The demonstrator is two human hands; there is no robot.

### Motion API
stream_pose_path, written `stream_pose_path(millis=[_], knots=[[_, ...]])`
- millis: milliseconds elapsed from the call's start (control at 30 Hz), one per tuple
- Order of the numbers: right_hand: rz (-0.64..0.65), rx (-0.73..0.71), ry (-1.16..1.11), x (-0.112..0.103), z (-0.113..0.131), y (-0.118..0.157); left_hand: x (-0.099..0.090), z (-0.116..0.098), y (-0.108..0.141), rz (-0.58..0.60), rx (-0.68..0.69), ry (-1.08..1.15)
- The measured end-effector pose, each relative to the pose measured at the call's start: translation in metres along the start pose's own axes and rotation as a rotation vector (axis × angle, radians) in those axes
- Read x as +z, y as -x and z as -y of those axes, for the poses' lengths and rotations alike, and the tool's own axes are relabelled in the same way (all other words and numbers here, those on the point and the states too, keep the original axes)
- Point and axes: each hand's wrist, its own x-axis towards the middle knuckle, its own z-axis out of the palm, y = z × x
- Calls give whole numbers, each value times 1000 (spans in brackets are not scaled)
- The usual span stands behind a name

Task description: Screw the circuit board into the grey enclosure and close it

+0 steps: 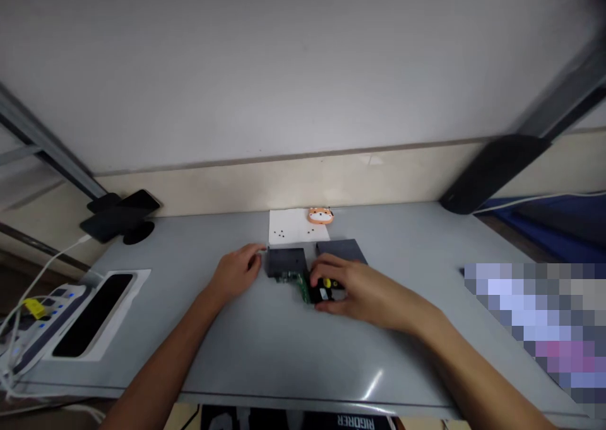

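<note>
A dark flat case point(286, 261) lies mid-table, with a green circuit board point(303, 287) reaching out from its front right. My right hand point(348, 288) has its thumb and fingers closed around a small black part with yellow spots point(326, 284), beside the board. Whether that part is joined to the board I cannot tell. At the case's left edge is my left hand point(239, 271), thumb and index finger apart, the index tip at or very near the corner. Behind my right hand lies a dark flat panel point(343, 249), partly covered by it.
Several tiny dark screws lie on a white paper sheet point(291, 221), with an orange animal-faced case point(320, 215) on its edge. At left are a phone point(95, 316), a dark device on a stand point(123, 215) and a power strip point(52, 319) with cables. A black cylinder point(492, 171) stands back right.
</note>
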Motion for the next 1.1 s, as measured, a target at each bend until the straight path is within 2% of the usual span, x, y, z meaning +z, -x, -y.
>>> stream_pose_path(millis=[100, 167, 300, 467, 567, 833, 1100], knots=[[-33, 54, 160, -15, -8, -19, 0, 0, 1, 14, -21, -2], [-35, 62, 187, -20, -14, -33, 0, 1, 0, 12, -3, -5], [-72, 60, 148, -11, -23, -47, 1, 1, 0, 11, 56, 2], [-129, 26, 274, 11, -23, -45, 3, -1, 1, 18, 77, -8], [-148, -13, 314, 17, -23, -44, 4, -2, 1, 34, 106, -11], [-189, 12, 306, 12, -23, -42, 6, -1, 3, 67, 171, -21], [-159, 17, 257, 9, -22, -43, 4, -5, 3, 78, 131, 20]])
